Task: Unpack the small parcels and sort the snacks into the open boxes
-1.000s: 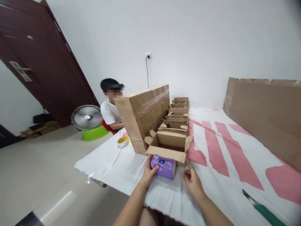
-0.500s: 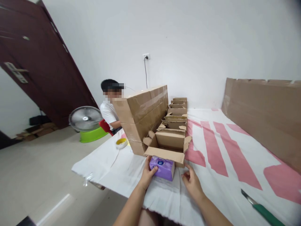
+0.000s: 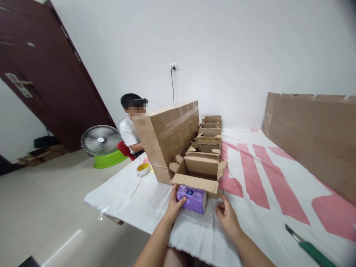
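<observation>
A purple tissue pack [image 3: 191,200] rests on the cloth at the near side of an open cardboard box [image 3: 204,182]. My left hand [image 3: 175,204] grips the pack's left end, with the thumb across its front. Part of the pack's top lies under the box's near flap. To the right, my right hand [image 3: 226,212] holds nothing; its index finger reaches to the box's near right corner while the other fingers are partly curled. The box's flaps stand open, and its visible inside is bare cardboard.
A row of open boxes [image 3: 207,148] runs back beside stacked taped boxes [image 3: 175,129]. A tape roll [image 3: 143,169] lies left, and a green-handled knife [image 3: 311,250] lies right. Behind the stack sits a person [image 3: 129,129]; a fan [image 3: 101,140] stands on the floor.
My hands, the tissue pack and the boxes stay in place. The seated person's head has shifted slightly to the right.
</observation>
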Tool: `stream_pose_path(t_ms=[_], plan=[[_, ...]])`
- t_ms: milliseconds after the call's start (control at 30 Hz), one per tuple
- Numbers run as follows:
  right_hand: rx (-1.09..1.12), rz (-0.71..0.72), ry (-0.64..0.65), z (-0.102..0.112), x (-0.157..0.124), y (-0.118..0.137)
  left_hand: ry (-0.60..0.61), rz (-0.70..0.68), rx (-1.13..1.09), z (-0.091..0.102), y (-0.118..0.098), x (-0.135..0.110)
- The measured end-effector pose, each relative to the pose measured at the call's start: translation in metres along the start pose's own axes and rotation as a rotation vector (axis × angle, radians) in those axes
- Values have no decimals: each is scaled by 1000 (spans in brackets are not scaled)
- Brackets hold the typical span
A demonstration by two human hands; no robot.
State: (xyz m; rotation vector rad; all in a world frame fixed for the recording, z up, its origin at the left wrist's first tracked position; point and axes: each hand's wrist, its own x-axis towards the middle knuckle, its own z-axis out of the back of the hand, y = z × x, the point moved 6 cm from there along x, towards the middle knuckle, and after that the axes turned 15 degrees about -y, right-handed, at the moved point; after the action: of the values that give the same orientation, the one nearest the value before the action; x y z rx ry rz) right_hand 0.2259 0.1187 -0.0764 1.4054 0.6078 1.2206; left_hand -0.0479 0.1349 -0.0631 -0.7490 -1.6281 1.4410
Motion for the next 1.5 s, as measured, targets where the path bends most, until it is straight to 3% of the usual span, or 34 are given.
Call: stream_pose_path(t_ms=[1500], plan=[[-34, -6, 12, -3, 0, -7, -16, -33, 10, 2, -2, 0]])
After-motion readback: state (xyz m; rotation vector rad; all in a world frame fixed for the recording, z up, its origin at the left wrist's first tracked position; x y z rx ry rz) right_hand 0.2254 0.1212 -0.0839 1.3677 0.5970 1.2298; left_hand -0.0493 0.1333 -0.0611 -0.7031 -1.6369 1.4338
